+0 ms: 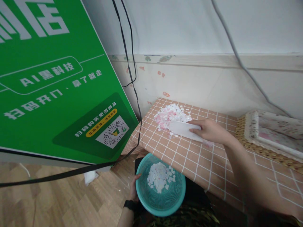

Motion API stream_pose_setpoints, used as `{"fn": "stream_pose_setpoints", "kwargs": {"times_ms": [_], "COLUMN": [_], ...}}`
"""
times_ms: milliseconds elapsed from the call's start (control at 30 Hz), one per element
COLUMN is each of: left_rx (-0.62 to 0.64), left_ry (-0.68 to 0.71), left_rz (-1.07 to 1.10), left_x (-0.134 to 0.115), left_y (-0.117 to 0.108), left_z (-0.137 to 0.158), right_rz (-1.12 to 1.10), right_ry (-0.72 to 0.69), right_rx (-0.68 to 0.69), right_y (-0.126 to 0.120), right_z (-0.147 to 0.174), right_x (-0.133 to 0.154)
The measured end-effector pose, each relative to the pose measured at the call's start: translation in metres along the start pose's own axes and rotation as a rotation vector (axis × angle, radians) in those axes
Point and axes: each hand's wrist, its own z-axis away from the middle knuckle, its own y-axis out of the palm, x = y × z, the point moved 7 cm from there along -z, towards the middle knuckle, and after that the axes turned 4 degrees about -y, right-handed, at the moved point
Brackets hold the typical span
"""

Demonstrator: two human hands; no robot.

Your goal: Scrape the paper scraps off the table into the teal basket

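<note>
Scraps of white and pinkish paper-like material (171, 114) lie heaped at the left end of the checked tabletop (184, 154); a second, all but white lot (159, 178) sits inside our teal basket (181, 195), in front of our body and just below the tabletop's near edge. We judge the work to be partway along; some scraps are in the basket, while the heap on the tabletop, with a few loose bits around it, is left to deal with; whether the two lots began as one, we cannot tell.

Our right hand (211, 130) reaches forward and across to the left, palm down, the forearm slanting over the tabletop; its fingers are closed on a flat white sheet (186, 130), whose far end meets the heap. Our left hand (134, 187) hangs lower, its thumb over the basket's left rim; the other fingers are mostly hidden, though they seem to be supporting it.

Farther out, we have a woven tray (241, 127) to the right and a green sign (59, 110) to the left.
</note>
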Motion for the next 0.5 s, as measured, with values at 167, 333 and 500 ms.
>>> {"fn": "stream_pose_setpoints", "kwargs": {"times_ms": [167, 333, 500], "left_rx": [0.0, -0.005, -0.002], "left_ry": [0.012, 0.024, 0.035], "left_rz": [-0.035, -0.069, -0.088], "left_x": [-0.001, -0.003, -0.004], "left_y": [0.0, 0.0, 0.002], "left_z": [0.001, 0.001, 0.002], "right_rz": [0.031, 0.06, 0.031], "right_ry": [-0.019, 0.011, 0.019], "right_rx": [0.054, 0.011, -0.01], "right_y": [0.0, -0.003, -0.001], "right_z": [0.003, 0.001, -0.003], "right_x": [-0.008, -0.009, 0.004]}}
